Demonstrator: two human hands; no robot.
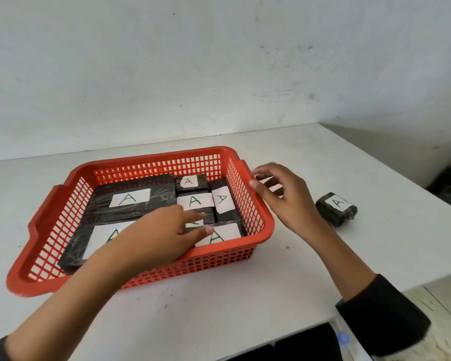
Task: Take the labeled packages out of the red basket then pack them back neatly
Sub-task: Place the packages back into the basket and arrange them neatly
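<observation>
— Red basket (255, 231) looks nearly full: dark wrapped packages (130, 198) with white "A" labels lie flat, side by side, across its floor.

— So what is left?

— One package (336, 209) sits on the bench (219, 308), right of the basket and well apart from it. I judge packing nearly done.

— And the hands?

— Left hand (164, 235) reaches into the basket, fingers spread on the near packages, gripping nothing I can see. Right hand (284, 194) hovers open and empty just beside the right rim.
</observation>
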